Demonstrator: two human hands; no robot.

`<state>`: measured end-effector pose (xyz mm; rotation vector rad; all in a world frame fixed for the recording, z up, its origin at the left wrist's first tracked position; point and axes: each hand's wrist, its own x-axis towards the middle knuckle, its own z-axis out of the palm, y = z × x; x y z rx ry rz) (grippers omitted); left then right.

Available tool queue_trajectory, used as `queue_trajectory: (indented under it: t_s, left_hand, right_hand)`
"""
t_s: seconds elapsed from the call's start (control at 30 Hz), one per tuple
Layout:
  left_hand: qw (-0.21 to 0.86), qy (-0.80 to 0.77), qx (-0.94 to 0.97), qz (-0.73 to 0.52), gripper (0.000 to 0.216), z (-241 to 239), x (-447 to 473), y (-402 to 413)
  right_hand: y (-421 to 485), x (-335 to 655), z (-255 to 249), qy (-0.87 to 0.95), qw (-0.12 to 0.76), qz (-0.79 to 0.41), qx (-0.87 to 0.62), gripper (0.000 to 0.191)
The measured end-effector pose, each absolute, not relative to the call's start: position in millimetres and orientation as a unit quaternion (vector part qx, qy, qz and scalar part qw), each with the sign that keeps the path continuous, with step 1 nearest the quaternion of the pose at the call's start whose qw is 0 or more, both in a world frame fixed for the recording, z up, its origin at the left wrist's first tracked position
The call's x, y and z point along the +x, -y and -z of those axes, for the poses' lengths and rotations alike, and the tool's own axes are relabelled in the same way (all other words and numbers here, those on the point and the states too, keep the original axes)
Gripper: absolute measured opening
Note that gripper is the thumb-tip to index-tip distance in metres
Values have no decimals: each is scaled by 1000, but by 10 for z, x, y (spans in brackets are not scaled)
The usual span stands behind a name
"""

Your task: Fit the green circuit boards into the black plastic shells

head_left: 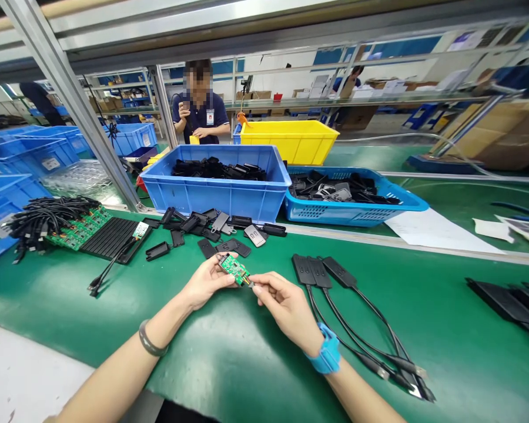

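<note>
Above the green mat, my left hand [206,286] grips a small green circuit board [234,268] between thumb and fingers. A dark edge shows at the board's upper left; whether it belongs to a case is unclear. My right hand [286,305] pinches the short wires [248,281] at the board's lower right end. Beyond the hands lie loose black plastic case halves [193,223] and a grey slotted cover [255,235]. Right of my right hand rest several closed black cases with cables [320,273].
A blue bin [216,197] and a lower blue basket [352,214] hold black parts. At left, boards with bundled black cables [57,214] lie by a ridged black tray [110,239]. A metal post [83,111] rises there. A person [203,114] stands behind the bins.
</note>
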<state>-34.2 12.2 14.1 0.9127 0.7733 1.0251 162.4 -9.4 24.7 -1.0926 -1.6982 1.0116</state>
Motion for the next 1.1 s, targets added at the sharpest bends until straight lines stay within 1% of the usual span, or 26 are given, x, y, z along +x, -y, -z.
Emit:
queue_trajectory:
  t_s: [0.13, 0.3, 0.43, 0.5, 0.67, 0.9, 0.97, 1.03, 1.1]
  left_hand:
    - [730, -322, 399, -452, 60, -150, -337, -90]
    - [735, -310, 391, -458, 54, -151, -299, -56]
    - [696, -367, 376, -489, 40, -126, -208, -26]
    - [675, -393, 368, -505, 38, -108, -165, -16]
    - [665, -407, 354, -517, 39, -91, -134, -5]
    - [651, -406, 361, -530, 42, -97, -126, 1]
    - [638, -402, 377, -537, 41, -98, -119, 11]
    - [629, -401, 394, -537, 39, -97, -112, 23]
    - [624, -406, 407, -529, 40, -90, -107, 36]
  right_hand:
    - [90, 1632, -241, 693, 422, -394, -431, 24]
    - [94, 1624, -203, 694, 408, -396, -442, 24]
    - [111, 1590, -187, 663, 397, -433, -464, 17]
    - [115, 1572, -185, 648, 391, -452, -471, 16]
    - [110, 1546, -158, 632, 375, -478, -481, 18]
    - [104, 1538, -120, 631, 363, -484, -486, 19]
    - [99, 1537, -112, 648, 337, -475, -491, 20]
    - [95, 1534, -100, 672, 313, -452, -497, 25]
    - [94, 1527, -83, 681, 315, -432, -500, 29]
